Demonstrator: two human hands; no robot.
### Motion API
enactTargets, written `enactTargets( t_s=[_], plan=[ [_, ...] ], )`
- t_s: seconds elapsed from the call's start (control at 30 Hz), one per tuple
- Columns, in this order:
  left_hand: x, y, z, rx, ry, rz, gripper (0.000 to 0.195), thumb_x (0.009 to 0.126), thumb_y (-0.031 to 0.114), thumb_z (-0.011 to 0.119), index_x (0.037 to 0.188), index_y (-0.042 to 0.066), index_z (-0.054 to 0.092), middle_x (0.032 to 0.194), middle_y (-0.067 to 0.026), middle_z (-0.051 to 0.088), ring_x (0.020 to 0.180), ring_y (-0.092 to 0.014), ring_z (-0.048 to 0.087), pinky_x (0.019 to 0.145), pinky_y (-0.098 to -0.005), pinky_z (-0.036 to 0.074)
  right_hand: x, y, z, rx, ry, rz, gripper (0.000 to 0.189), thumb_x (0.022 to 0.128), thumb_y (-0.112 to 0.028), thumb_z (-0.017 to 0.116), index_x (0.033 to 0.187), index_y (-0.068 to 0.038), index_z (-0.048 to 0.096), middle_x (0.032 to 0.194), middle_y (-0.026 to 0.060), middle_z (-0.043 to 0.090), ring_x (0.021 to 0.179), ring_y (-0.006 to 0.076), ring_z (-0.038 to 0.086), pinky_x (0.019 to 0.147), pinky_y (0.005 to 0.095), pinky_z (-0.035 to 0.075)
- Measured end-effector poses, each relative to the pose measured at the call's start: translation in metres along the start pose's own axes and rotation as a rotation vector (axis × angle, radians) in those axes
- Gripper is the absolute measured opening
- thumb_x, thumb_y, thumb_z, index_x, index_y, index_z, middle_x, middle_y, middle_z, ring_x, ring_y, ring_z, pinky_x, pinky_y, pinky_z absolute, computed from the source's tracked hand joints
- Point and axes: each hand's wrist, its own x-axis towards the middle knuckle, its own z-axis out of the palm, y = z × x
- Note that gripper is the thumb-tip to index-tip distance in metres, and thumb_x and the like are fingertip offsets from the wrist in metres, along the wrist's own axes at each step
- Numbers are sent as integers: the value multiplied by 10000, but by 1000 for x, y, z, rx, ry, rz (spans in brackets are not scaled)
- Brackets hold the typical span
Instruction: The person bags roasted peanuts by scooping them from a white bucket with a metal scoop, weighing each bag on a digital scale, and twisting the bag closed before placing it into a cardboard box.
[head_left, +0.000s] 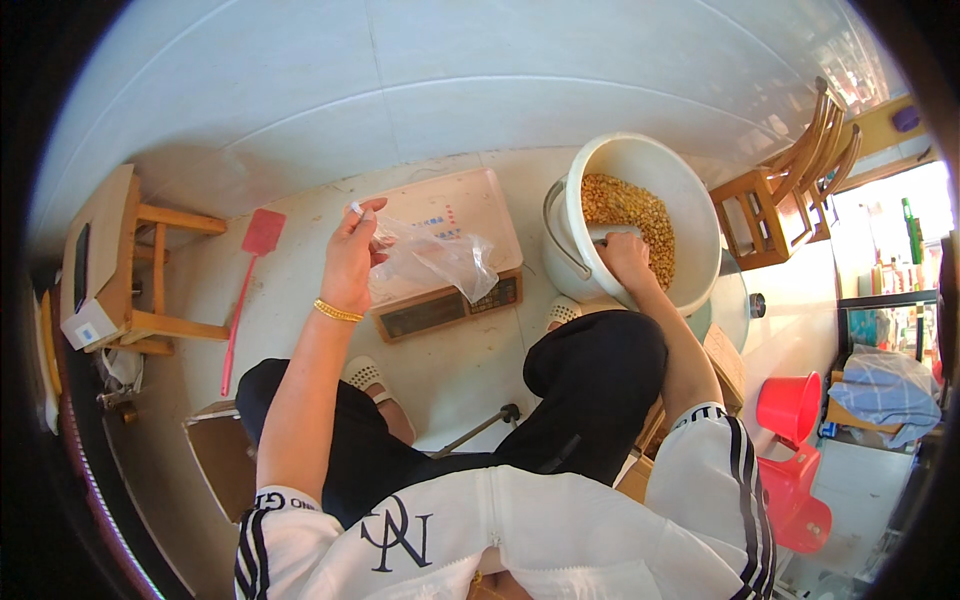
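My left hand (355, 244) pinches the gathered top of a thin clear plastic bag (457, 259) between its fingers. The bag hangs limp over the pan of an electronic scale (480, 199), whose keypad and display face me. On the right, a large white plastic bucket (697, 206) leans towards me, its wire handle down against its side. Yellow corn kernels (626, 196) fill its lower part. Reaching inside it, my right hand (628, 256) grips a pale grey scoop or cup (604, 232) against the kernels; my fingers hide part of it.
A pink fly swatter (264, 231) leans at left, beside a wooden stool (157, 322) with a cardboard box (101, 262) over it. Wooden chairs (765, 217) stand right of the bucket. Farther right are a red plastic bucket (787, 405) and a red stool (795, 495). A pale wall (450, 75) rises behind.
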Motion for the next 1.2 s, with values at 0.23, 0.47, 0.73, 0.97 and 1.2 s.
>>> enactTargets(
  t_s=[0.23, 0.47, 0.73, 0.97, 1.2],
  plan=[
    [5, 2, 5, -22, -9, 25, 299, 947, 313, 466, 1166, 137, 566, 922, 55, 540, 749, -64, 540, 678, -222, 401, -2, 30, 2, 508, 28, 113, 367, 774, -402, 633, 864, -48, 672, 794, 142, 640, 793, 239, 612, 718, 357, 469],
    [6, 8, 9, -78, 13, 103, 268, 954, 284, 455, 1144, 139, 577, 952, 48, 563, 740, -60, 537, 665, -210, 397, -22, 75, 1, 1529, -238, 255, 251, 826, -375, 621, 808, -128, 579, 781, 3, 559, 632, 140, 503, 588, 264, 420],
    [4, -1, 14, 169, -128, -19, 267, 942, 307, 454, 1078, 151, 622, 819, 47, 494, 677, -51, 487, 639, -207, 378, -54, 74, -44, 1513, 0, 184, 266, 839, -360, 614, 854, -96, 590, 783, 16, 570, 595, 123, 510, 569, 247, 415],
    [3, -2, 15, 322, -132, 155, 252, 907, 240, 451, 1012, 89, 623, 815, 4, 448, 661, -76, 464, 623, -231, 382, -90, 18, -131, 1667, -97, -197, 220, 886, -289, 566, 943, -77, 576, 839, 25, 589, 718, 105, 521, 662, 243, 428],
    [21, -26, -4, 424, -113, 250, 203, 877, 198, 456, 858, 47, 590, 807, -25, 526, 647, -105, 497, 615, -253, 435, -64, -131, -154, 1747, -483, -334, 240, 883, -330, 563, 892, -91, 569, 846, 52, 600, 771, 155, 558, 713, 303, 448]
  ],
)
